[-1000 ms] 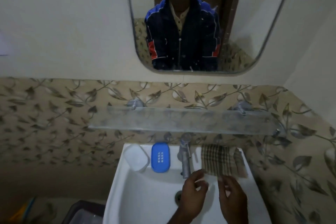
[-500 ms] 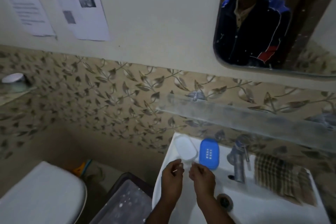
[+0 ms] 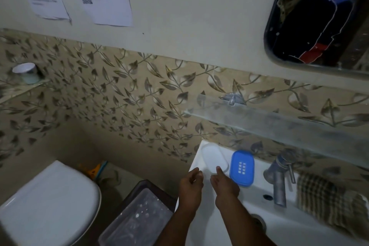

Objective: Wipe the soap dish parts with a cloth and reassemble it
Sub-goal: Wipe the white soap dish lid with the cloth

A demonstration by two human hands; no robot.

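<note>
A clear white soap dish tray (image 3: 214, 158) lies at the back left corner of the white sink (image 3: 283, 223). Beside it on the right lies the blue slotted soap dish insert (image 3: 242, 168). My left hand (image 3: 189, 185) hovers just in front of the tray's left side with fingers loosely curled, holding nothing. My right hand (image 3: 223, 184) reaches toward the tray, and its fingertip touches the tray's front rim. A brown checked cloth (image 3: 327, 201) is draped over the sink's right rim, away from both hands.
A metal tap (image 3: 279, 179) stands between the blue insert and the cloth. A glass shelf (image 3: 279, 124) juts out above the sink. Left of the sink stand a plastic bin (image 3: 137, 217) and a white toilet lid (image 3: 48, 205). A mirror (image 3: 319, 16) hangs at upper right.
My view has swung left and down. Both hands have moved from in front of the cloth over to the white tray at the sink's left corner, and the right fingertip now touches it.
</note>
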